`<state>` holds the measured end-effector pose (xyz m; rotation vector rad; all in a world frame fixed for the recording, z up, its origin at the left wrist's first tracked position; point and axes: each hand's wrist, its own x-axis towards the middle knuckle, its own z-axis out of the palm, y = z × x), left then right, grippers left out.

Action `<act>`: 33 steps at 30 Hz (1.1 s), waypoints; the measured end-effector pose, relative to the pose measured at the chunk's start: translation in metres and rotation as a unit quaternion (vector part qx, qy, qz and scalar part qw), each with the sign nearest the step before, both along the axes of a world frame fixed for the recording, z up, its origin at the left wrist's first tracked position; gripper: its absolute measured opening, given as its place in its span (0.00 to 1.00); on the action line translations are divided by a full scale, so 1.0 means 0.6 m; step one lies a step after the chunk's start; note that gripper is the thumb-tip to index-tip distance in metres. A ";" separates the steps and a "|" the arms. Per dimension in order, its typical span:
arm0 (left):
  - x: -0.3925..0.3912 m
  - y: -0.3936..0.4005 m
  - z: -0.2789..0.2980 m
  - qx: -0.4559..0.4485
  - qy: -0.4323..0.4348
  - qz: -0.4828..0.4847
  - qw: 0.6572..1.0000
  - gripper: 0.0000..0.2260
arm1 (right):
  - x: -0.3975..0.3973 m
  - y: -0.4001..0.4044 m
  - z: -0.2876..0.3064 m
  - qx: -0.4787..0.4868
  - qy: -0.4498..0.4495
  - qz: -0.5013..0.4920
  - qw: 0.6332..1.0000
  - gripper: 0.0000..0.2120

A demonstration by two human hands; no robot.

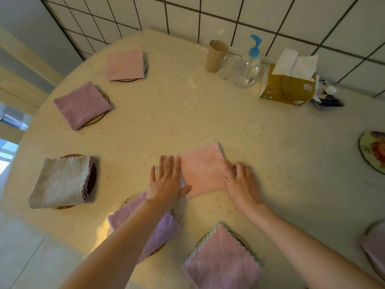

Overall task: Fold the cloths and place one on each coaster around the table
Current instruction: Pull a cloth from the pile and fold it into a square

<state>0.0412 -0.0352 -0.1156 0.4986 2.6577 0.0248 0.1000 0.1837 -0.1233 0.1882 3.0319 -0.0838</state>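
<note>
Cream speckled table (187,113) meets white tiled wall (291,15); flat left hand (165,180) and right hand (242,182) press pink cloth (203,170) mid-frame, gripping nothing.

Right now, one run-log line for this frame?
step: folding | left hand: flat on pink cloth edge | right hand: pressing its right edge | bare coaster: right | table

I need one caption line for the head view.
Both hands, left hand and right hand, flatten a folded pink cloth on the cream round table.
</note>
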 end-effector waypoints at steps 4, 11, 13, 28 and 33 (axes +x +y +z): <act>0.001 0.018 0.016 0.079 -0.018 0.072 0.994 0.41 | -0.006 -0.017 0.013 -0.119 -0.032 -0.130 0.984 0.15; -0.028 0.057 0.011 0.351 -0.134 0.446 0.812 0.22 | -0.050 -0.029 0.032 -0.334 -0.097 -0.359 0.866 0.17; -0.033 0.060 0.006 0.408 -0.173 0.515 0.733 0.15 | -0.057 -0.024 0.025 -0.375 -0.112 -0.387 0.835 0.19; 0.043 0.174 0.063 0.483 -0.325 0.469 0.664 0.05 | 0.066 0.122 0.094 -0.565 -0.058 -0.390 0.725 0.08; 0.116 0.318 0.082 0.489 -0.342 0.424 0.681 0.10 | 0.154 0.266 0.107 -0.570 -0.013 -0.398 0.718 0.10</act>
